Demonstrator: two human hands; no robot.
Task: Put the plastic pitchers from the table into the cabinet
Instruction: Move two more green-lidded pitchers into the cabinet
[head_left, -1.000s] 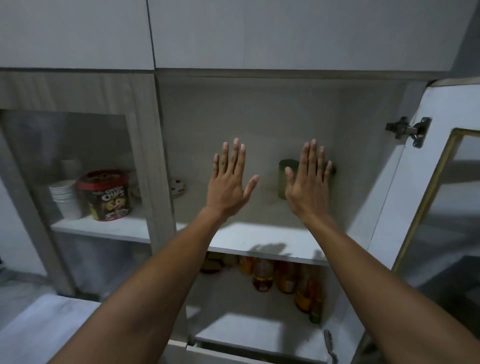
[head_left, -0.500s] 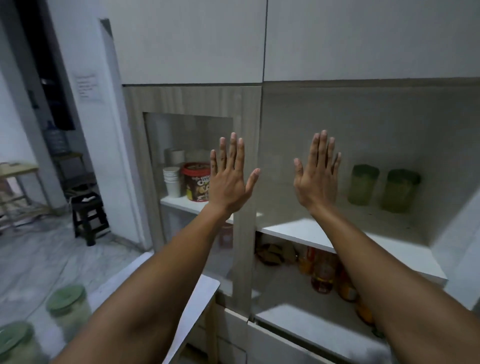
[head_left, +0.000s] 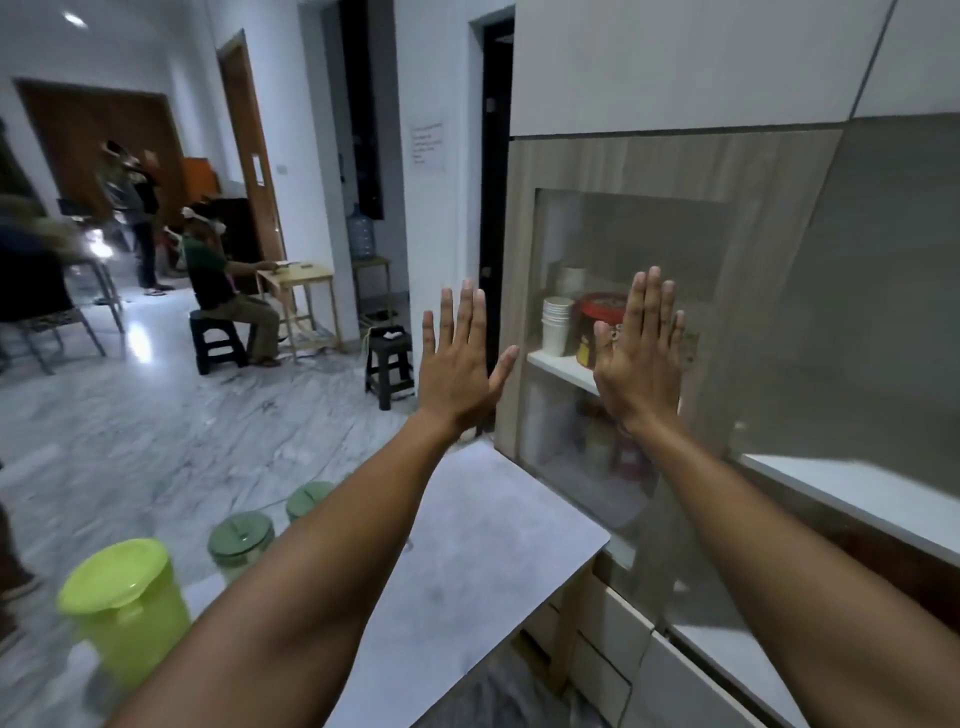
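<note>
We hold both arms stretched out in front of us. Our left hand (head_left: 457, 364) is raised flat with the fingers straight and the thumb out to the side, and it holds nothing. Our right hand (head_left: 639, 358) is raised in the same way, spread and empty, in front of the glass door (head_left: 623, 332) of the cabinet (head_left: 675, 161). The two hands are apart from each other and we cannot tell whether the right one touches the glass.

The pitchers are on the table (head_left: 467, 561), at its left side, below our left arm. The light green pitcher (head_left: 124, 608) stands nearest to us with its lid on. Behind it there is a clear pitcher with a dark green lid (head_left: 241, 540), and a second dark green lid (head_left: 306, 499) shows partly behind our forearm.

Behind the glass, a stack of white cups (head_left: 557, 326) and a red tin (head_left: 597, 327) stand on a shelf.
</note>
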